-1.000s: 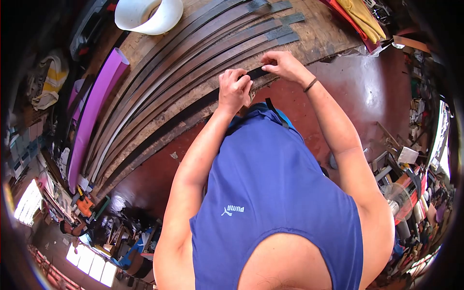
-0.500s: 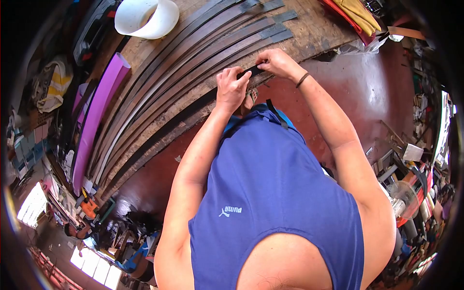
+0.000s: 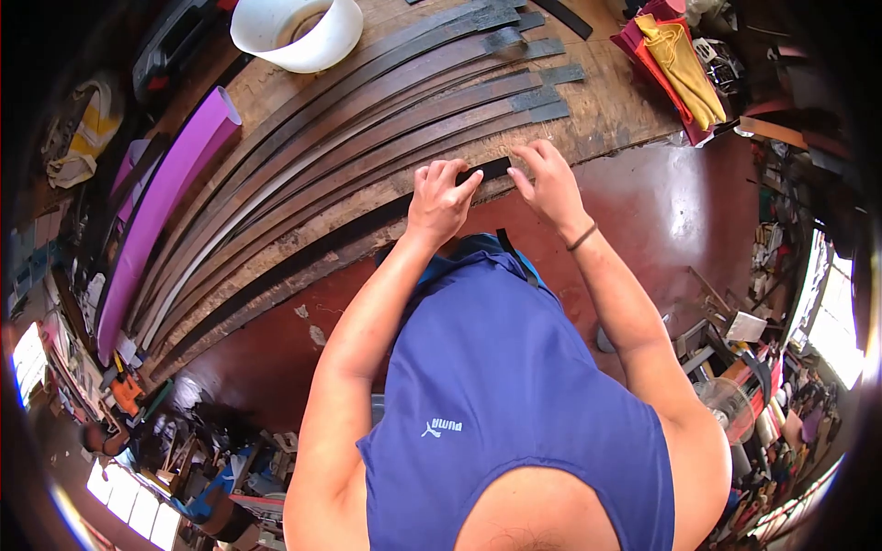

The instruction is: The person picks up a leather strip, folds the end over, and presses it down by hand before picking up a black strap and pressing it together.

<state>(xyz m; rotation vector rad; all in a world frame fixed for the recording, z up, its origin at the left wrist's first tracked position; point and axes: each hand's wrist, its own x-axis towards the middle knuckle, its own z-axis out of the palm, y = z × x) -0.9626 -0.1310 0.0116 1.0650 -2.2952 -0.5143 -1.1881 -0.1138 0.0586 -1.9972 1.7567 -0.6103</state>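
Note:
A long black strip (image 3: pixel 335 225) lies along the near edge of the wooden table, its right end between my hands. My left hand (image 3: pixel 441 204) is over the strip, thumb and fingers apart, fingertips on its far side. Beside the strip's right end, my right hand (image 3: pixel 553 191) has its thumb and fingers spread, with a gap between them. Whether its fingertips touch the strip is hard to see. Several dark brown strips (image 3: pixel 395 138) with grey-black end pieces lie side by side just beyond, curved by the lens.
A white round tub (image 3: pixel 317 44) stands on the wooden table (image 3: pixel 611 96). At the left is a purple rolled sheet (image 3: pixel 163 216). Yellow and red cloths (image 3: pixel 682 69) lie at the right corner. Red floor (image 3: pixel 643 197) shows below, with a fan (image 3: pixel 726 404) amid clutter.
My right hand was pinching the strip's end; its fingers have now parted. The end now lies along the table edge. The left thumb has spread from the fingers. The view has shifted.

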